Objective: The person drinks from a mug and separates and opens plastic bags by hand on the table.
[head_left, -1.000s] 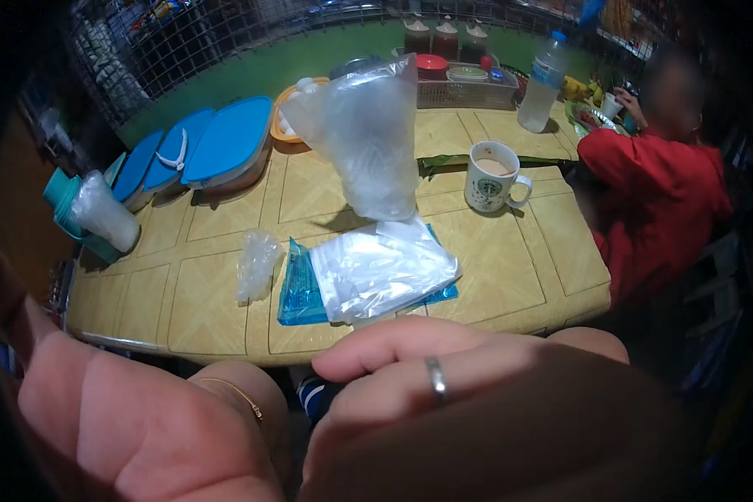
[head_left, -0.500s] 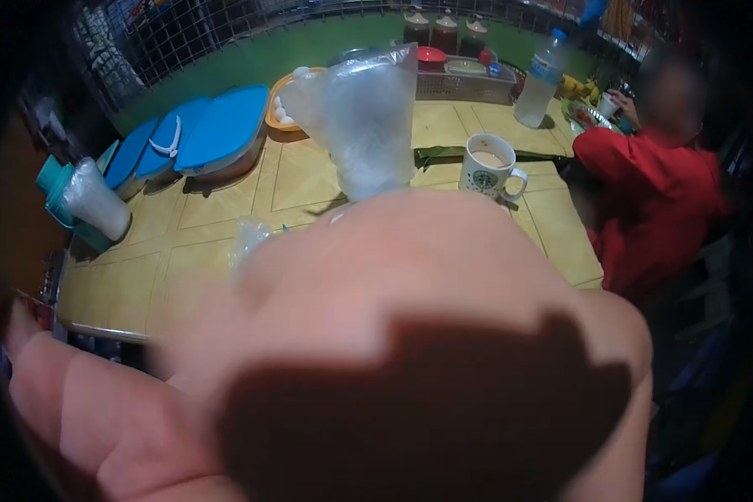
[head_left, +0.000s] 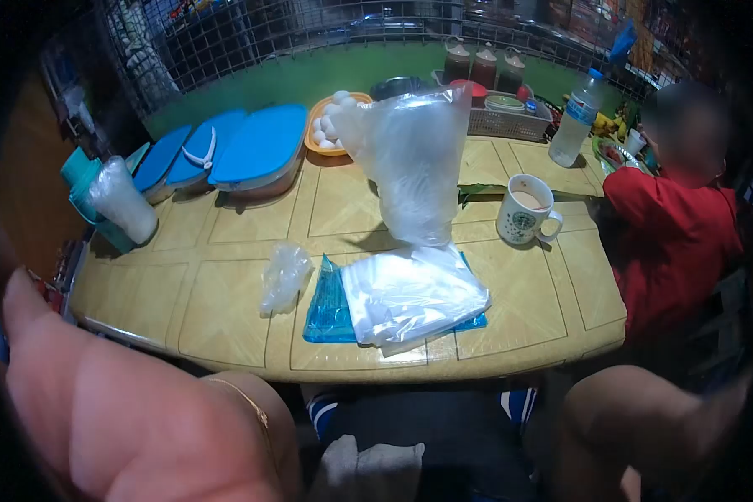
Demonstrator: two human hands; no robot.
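Note:
My left hand and arm loom large at the lower left, close to the camera. A thin gold bracelet shows beside them; the fingers cannot be made out. At the lower right, my right hand and arm are partly blurred, with the fingers unclear. Neither visibly touches anything on the table. In front lies a stack of white plastic bags over a teal plastic packet. Just behind stands a puffed clear plastic bag. A small crumpled clear bag rests to the left.
A mug of milky drink stands right of the bags. Blue-lidded containers, eggs in an orange basket, a teal pitcher and a water bottle sit around the table. A person in red sits at right.
The large hand or arm that covered the middle of the view has moved away, uncovering the white bags and teal packet. The view has shifted, and the table now appears lower.

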